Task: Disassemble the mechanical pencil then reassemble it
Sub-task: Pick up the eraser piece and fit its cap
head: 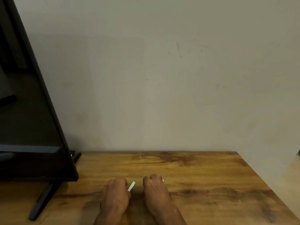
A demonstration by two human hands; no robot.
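With both fists resting low on the wooden table [203,172], the pencil is clearly in 2 pieces right now. The left hand [117,192] is curled tight around a white barrel piece [131,186], which pokes out from the fingers and tilts up toward the right. The right hand [155,186] is clenched too, gripping a thin silvery piece [162,178] whose end sticks out past the knuckles on the far side. The 2 hands sit near each other with a gap of bare wood between them. Over on the left there's a black monitor [32,111] on its stand [43,200], well apart from the hands. Plain wall [162,78] behind everything.
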